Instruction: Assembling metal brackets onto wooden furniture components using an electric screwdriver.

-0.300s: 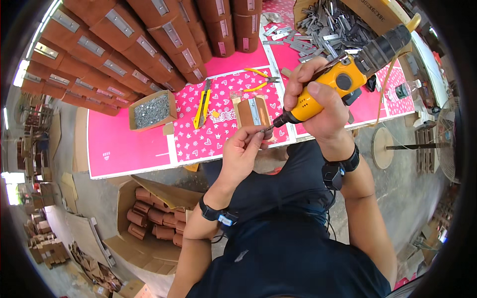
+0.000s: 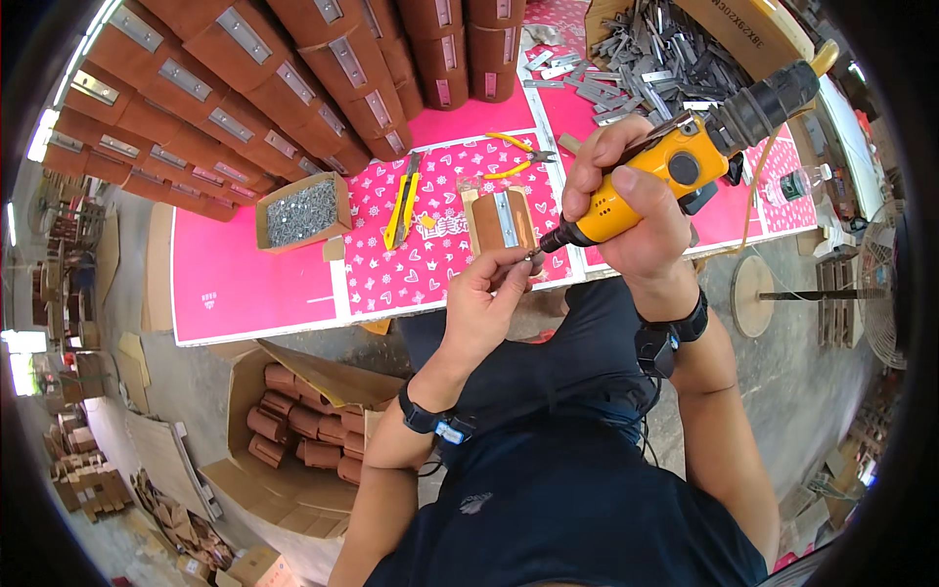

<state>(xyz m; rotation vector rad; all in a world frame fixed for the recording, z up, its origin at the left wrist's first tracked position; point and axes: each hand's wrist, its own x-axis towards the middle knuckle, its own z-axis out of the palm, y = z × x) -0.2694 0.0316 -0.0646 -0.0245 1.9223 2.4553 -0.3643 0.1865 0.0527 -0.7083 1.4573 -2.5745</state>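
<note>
My right hand (image 2: pixel 641 220) is wrapped round a yellow and black electric screwdriver (image 2: pixel 636 201), its bit pointing down to the left. The fingers of my left hand (image 2: pixel 484 293) are pinched at the bit's tip on a small screw (image 2: pixel 530 256), mostly covered by the fingertips. Just beyond them, near the table's front edge, lies a curved brown piece (image 2: pixel 494 223) with a metal strip (image 2: pixel 506 217) along it. Yellow-handled pliers (image 2: pixel 514 157) and a yellow utility knife (image 2: pixel 402 203) lie farther back.
A small carton of screws (image 2: pixel 301 213) stands on the pink table (image 2: pixel 245 293). Stacked brown pieces (image 2: pixel 245 59) with metal strips fill the back left. Loose metal strips (image 2: pixel 655 68) pile at the back right. Below, an open carton (image 2: pixel 264 489) holds more brown pieces. A bottle (image 2: pixel 797 183) lies right.
Both hands keep their hold, the bit's tip staying at my left fingertips. My left hand has shifted slightly to the right, and the view has moved a little.
</note>
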